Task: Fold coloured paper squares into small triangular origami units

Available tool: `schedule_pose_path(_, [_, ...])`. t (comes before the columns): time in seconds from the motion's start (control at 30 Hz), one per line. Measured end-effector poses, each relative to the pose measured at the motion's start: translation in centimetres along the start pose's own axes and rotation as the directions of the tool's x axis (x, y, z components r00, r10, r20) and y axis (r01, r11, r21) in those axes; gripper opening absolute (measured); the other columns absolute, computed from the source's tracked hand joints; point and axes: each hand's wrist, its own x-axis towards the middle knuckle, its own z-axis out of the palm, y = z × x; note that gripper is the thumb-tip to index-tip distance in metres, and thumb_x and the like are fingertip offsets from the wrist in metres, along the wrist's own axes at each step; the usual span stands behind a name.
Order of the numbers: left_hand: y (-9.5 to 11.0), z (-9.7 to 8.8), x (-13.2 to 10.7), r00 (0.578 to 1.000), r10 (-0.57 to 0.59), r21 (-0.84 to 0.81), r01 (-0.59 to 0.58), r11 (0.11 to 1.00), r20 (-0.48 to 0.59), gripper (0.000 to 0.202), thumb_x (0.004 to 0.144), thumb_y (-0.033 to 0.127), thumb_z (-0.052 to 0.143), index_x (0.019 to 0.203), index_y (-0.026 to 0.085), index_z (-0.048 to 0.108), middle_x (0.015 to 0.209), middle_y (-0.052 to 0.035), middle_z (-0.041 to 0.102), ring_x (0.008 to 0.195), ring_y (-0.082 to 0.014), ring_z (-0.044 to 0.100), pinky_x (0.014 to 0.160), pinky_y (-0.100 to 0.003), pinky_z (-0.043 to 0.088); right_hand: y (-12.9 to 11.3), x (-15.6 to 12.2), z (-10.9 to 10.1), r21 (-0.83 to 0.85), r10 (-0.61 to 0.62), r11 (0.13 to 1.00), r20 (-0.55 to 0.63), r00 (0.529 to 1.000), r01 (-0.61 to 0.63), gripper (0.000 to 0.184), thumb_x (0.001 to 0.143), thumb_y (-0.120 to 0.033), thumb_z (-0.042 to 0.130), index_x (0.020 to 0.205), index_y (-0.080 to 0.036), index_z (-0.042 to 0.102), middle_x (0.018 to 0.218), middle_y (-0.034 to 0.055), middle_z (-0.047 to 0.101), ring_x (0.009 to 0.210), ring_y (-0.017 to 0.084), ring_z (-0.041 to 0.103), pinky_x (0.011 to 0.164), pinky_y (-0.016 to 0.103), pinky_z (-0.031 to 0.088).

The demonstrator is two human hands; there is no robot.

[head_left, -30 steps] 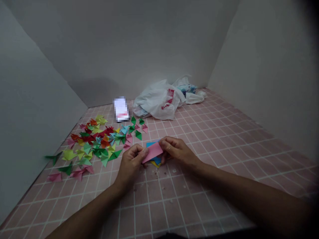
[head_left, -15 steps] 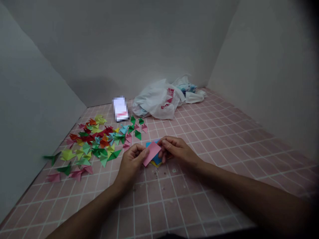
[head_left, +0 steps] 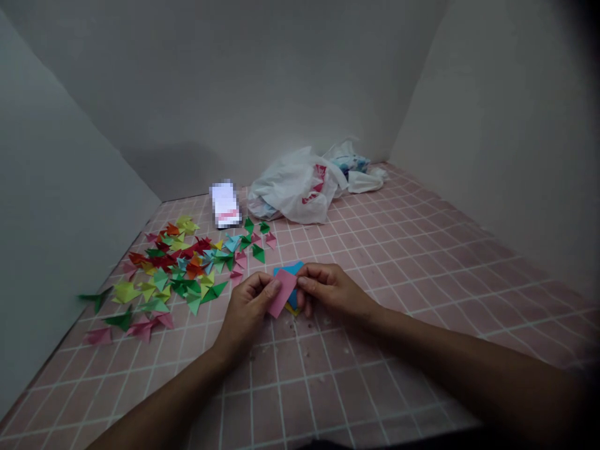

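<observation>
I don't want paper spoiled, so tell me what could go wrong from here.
The pink paper, pinched in the left hand with the right hand at its corner, might crease crookedly. The blue paper showing behind it could get nudged aside. If it swings outward, the left hand might brush the nearby folded green piece.

Person's left hand [head_left: 248, 306]: 1; right hand [head_left: 332, 289]: 1. Pink paper [head_left: 282, 292]: 1. Blue paper [head_left: 291, 270]: at least 1. Yellow paper [head_left: 292, 310]: at least 1. Folded paper pieces [head_left: 185, 286]: several dozen, overlapping, exact tally unreadable. Phone [head_left: 225, 203]: 1. White bag with red print [head_left: 293, 187]: 1; plastic behind it [head_left: 354, 165], number unclear. Walls [head_left: 281, 81]: 3.
</observation>
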Motion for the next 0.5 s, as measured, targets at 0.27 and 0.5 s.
schedule_pose_path(0.27, [-0.01,-0.19,0.08,1.000,0.012,-0.004,-0.012,1.000,0.007,0.032,0.080,0.043,0.072,0.070,0.015,0.060,0.062,0.0044,0.051,0.057,-0.0088,0.040,0.055,-0.021,0.031,-0.12,-0.02,-0.02,0.015,-0.014,1.000,-0.011,1.000,0.015,0.021,0.085,-0.037,0.066,0.083,-0.016,0.062,0.064,-0.0017,0.065,0.048,0.009,0.058,0.051,0.023,0.047])
schedule_pose_path(0.5, [-0.15,-0.16,0.12,0.999,0.032,0.050,-0.032,0.998,0.001,0.031,0.080,0.043,0.071,0.070,0.016,0.061,0.062,0.0042,0.052,0.056,-0.0094,0.042,0.055,-0.022,0.032,-0.19,0.08,0.04,0.006,-0.003,1.000,-0.013,1.000,0.003,0.021,0.083,-0.035,0.069,0.083,-0.015,0.062,0.062,-0.0013,0.065,0.048,0.009,0.058,0.050,0.022,0.047])
